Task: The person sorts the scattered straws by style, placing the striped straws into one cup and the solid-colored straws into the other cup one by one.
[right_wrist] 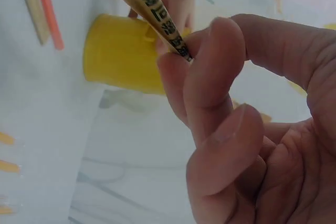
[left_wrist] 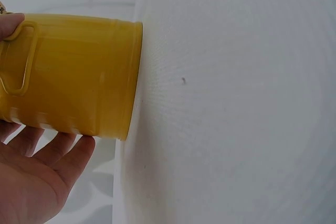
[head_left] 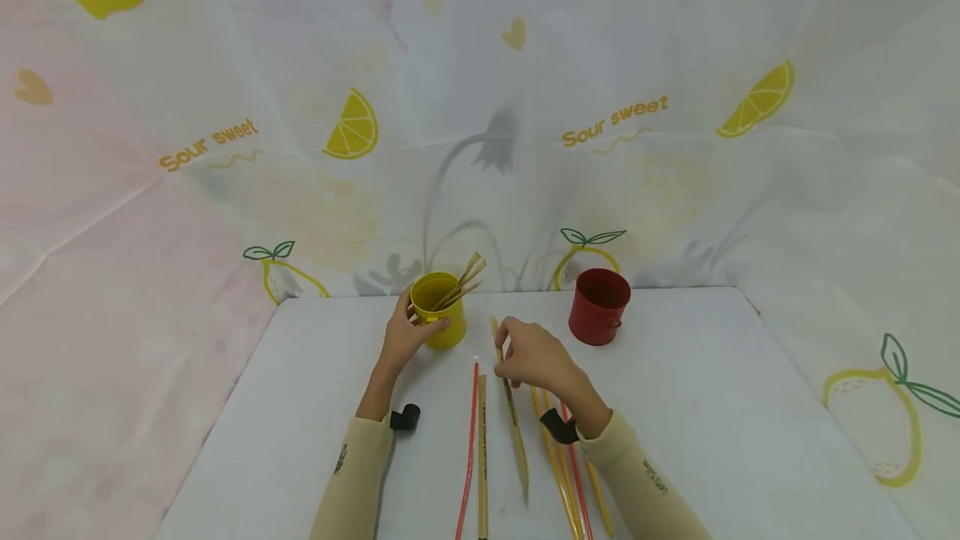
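On white table [head_left: 697, 407], head view: left hand [head_left: 405, 338] grips yellow bucket [head_left: 452, 337], near back edge, several sticks [head_left: 454, 297] leaning out of its mouth. Right hand [head_left: 536, 355] pinches held stick [head_left: 515, 423] near upper end, just right of yellow bucket. Loose stick [head_left: 482, 457] beside red rod [head_left: 471, 440]; yellow rods [head_left: 556, 461] near right forearm. Red bucket [head_left: 597, 311] farther right.

Left wrist view: fingers against yellow bucket's side, thumb by handle [left_wrist: 32, 66].

Right wrist view: thumb and finger clasp held stick's printed shaft.

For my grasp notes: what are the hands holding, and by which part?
Right hand: a pale stick, pinched near its far end. Left hand: the yellow bucket, gripped around its side.
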The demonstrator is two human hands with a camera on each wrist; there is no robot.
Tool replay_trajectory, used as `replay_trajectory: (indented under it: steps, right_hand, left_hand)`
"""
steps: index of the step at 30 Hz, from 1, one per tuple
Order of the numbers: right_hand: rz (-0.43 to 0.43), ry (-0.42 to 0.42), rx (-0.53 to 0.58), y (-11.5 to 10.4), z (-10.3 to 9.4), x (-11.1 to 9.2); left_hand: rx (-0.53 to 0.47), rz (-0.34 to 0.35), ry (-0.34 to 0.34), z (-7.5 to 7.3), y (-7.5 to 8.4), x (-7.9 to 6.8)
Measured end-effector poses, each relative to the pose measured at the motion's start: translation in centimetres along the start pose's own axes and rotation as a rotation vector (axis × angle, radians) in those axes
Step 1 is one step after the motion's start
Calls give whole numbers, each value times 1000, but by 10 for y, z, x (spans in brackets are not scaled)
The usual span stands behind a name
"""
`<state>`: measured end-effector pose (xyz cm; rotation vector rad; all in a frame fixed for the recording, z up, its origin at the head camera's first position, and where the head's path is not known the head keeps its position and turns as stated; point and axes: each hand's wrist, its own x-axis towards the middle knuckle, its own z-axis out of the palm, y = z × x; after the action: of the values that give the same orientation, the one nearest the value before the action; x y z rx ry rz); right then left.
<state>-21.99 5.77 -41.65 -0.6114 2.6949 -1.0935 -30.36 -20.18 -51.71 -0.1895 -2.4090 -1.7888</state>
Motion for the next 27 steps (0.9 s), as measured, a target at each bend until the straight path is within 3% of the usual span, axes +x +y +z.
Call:
replay_trajectory:
  steps: [13,22,27]
  right_hand:
    - [-131,287,110,-21,-12,2]
    - [-388,603,115,-24,-10,16]
    - [-442,757,181,-27,-10,22]
  left_hand:
    - [11,-3,14,0,1,-1]
    - [-7,-2,0,-1,-1,1]
    - [7,-12,2,0,0,0]
